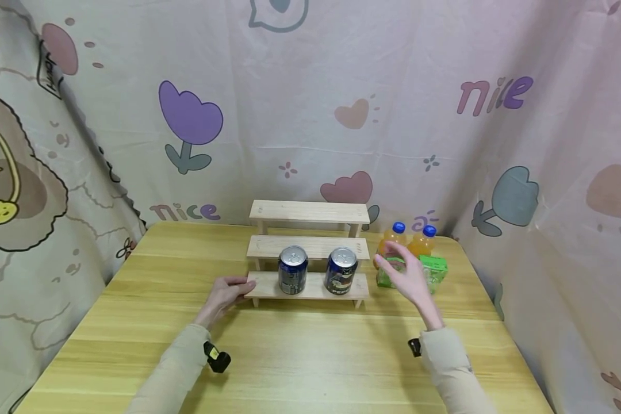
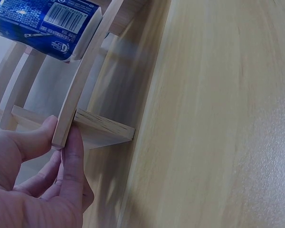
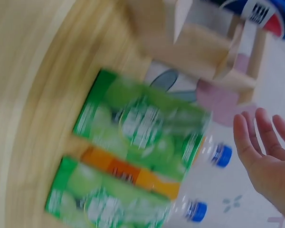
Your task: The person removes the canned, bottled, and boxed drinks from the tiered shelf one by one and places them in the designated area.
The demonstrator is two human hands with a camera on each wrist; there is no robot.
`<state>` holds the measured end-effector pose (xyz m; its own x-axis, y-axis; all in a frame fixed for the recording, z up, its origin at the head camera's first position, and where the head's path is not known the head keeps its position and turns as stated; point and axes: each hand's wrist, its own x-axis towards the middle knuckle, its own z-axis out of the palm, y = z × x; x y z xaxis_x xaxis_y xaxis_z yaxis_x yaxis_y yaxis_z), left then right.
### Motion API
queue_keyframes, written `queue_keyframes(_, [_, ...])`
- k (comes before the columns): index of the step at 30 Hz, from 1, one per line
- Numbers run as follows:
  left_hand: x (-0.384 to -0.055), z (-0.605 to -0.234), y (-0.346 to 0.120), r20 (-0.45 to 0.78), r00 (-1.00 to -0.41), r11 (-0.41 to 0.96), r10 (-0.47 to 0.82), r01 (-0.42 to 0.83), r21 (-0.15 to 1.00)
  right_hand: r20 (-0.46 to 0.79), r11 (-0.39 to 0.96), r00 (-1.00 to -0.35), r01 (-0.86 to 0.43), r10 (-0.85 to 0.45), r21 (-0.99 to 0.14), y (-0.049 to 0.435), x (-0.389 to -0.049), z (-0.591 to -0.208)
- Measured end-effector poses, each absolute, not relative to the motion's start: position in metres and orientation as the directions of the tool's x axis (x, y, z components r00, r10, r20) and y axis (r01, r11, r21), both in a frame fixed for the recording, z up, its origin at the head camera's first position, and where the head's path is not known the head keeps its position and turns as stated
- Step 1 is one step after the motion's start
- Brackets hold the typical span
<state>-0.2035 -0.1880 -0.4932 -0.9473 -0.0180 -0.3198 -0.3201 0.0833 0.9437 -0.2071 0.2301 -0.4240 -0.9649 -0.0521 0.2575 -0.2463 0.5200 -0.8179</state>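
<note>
A three-step wooden rack carries two dark blue drink cans on its lowest step, a left can and a right can. My left hand pinches the left end of that step; in the left wrist view the thumb lies over the board and the fingers are under it. My right hand is beside the rack's right end, fingers spread and holding nothing. Below and beyond it are two green drink cartons, a nearer-left carton and a right carton.
Behind the cartons stand two orange drink bottles with blue caps, a left bottle and a right bottle. The wooden table ends at a patterned curtain, which also hangs along both sides.
</note>
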Motion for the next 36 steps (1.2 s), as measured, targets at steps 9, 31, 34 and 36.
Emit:
queue_keyframes(9, [-0.204,-0.494,-0.189,-0.323,-0.946,0.079,-0.011,-0.323,0.943,0.233,0.371,-0.964,-0.264,-0.127,-0.89,0.193,-0.2,-0.43])
queue_keyframes(31, [-0.203,-0.492,-0.188,-0.325,-0.946,0.075,-0.007,-0.325,0.943,0.239,0.352,-0.971,-0.229,-0.014,-0.908,0.148,-0.202,-0.445])
queue_keyframes(34, [-0.203,-0.492,-0.188,-0.326,-0.945,0.075,-0.008,-0.326,0.943,0.241,0.358,-0.971,-0.227,-0.006,-0.906,0.147,-0.202,-0.446])
queue_keyframes(36, [-0.203,-0.492,-0.188,-0.328,-0.945,0.078,-0.01,-0.327,0.942,0.242,0.358,-0.97,-0.226,-0.001,-0.906,0.147,-0.203,-0.447])
